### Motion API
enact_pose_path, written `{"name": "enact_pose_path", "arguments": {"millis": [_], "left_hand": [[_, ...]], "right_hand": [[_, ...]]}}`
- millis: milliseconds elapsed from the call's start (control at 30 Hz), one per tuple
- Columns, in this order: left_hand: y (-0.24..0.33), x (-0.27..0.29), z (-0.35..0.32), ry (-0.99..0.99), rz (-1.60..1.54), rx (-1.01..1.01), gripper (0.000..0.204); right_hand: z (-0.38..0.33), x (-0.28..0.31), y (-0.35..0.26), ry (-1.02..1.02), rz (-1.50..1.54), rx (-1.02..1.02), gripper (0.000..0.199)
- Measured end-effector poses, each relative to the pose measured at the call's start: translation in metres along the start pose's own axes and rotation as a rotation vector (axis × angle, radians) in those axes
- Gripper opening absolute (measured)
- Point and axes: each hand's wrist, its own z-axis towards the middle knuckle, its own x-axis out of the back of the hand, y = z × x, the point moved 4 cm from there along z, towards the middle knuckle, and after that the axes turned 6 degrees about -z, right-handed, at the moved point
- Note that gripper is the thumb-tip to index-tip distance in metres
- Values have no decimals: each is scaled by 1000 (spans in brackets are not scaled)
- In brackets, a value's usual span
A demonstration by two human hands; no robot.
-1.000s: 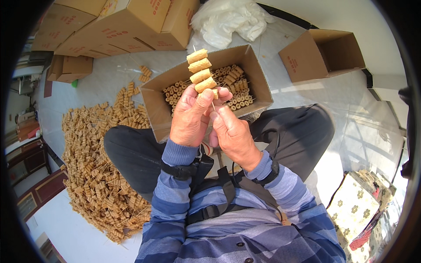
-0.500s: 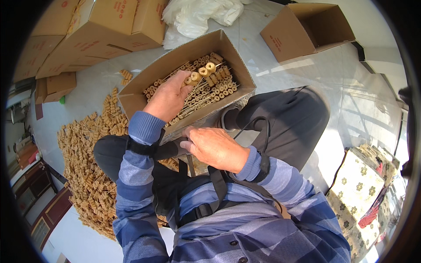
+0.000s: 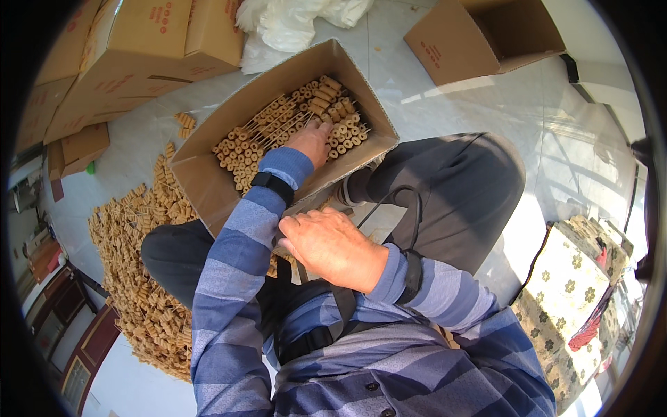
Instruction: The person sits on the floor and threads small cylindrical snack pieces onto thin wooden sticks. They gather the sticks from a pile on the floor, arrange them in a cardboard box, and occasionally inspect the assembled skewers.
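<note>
An open cardboard box (image 3: pixel 208 177) stands in front of me, holding rows of skewers (image 3: pixel 240 149) threaded with tan, ring-shaped pieces with holes. My left hand (image 3: pixel 310 144) reaches over the near wall into it, its bent fingers closed on a skewer in the right-hand part of the load; its fingertips are partly hidden. Just outside the box, above my lap, my right hand (image 3: pixel 333 249) is curled into a loose fist. Whatever its fingers may hold is out of sight.
A large heap of similar tan skewered pieces (image 3: pixel 139 278) lies to the left. Closed cartons (image 3: pixel 132 62) stand at the back left, beside white plastic bags (image 3: pixel 285 28). An open carton (image 3: pixel 451 42) is at the back right. A flower-patterned cloth (image 3: pixel 563 278) covers something at the right.
My left hand has moved right and down into the box, bringing the skewer it held raised down among the others. My right hand has shifted slightly toward me, still curled.
</note>
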Motion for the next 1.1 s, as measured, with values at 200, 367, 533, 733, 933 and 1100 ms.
{"name": "enact_pose_path", "arguments": {"millis": [200,367,533,733,933,1100], "left_hand": [[-9,-7,-2,-77,200,-3,60],[-14,-14,8,-109,103,75,58],[-13,-19,20,-106,6,61,52],[-11,-19,22,-68,-71,29,48],[-16,9,27,61,-15,85,46],[-28,23,43,300,23,84,45]], "right_hand": [[-2,-2,0,-56,-72,6,19],[-2,-3,0,-82,-114,0,19],[0,-3,-1,-60,-111,-10,16],[1,-5,0,-63,-139,-7,16],[-2,-4,3,-93,-144,-14,16],[-2,-4,1,-97,-187,-3,18]]}}
